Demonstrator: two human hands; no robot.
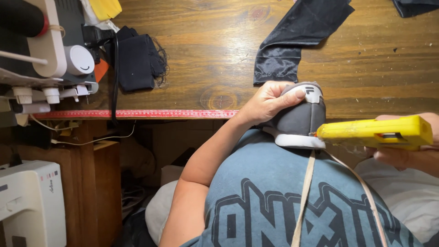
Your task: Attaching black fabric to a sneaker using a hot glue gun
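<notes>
My left hand [267, 101] grips a grey shoe [299, 120] with a white sole, pressed against my blue shirt at the table's front edge. My right hand [402, 153] holds a yellow glue gun [377, 132], its nozzle touching the shoe's sole edge on the right side. A beige strap [305, 196] hangs down from the shoe over my shirt. Most of my right hand is hidden behind the gun.
A wooden table [206, 68] carries a shiny black fabric strip [292, 41], a folded black cloth [137, 59] and a white sewing machine [45, 59] at the left. A red measuring tape [137, 114] lines the table edge. Another white machine [29, 206] stands low at the left.
</notes>
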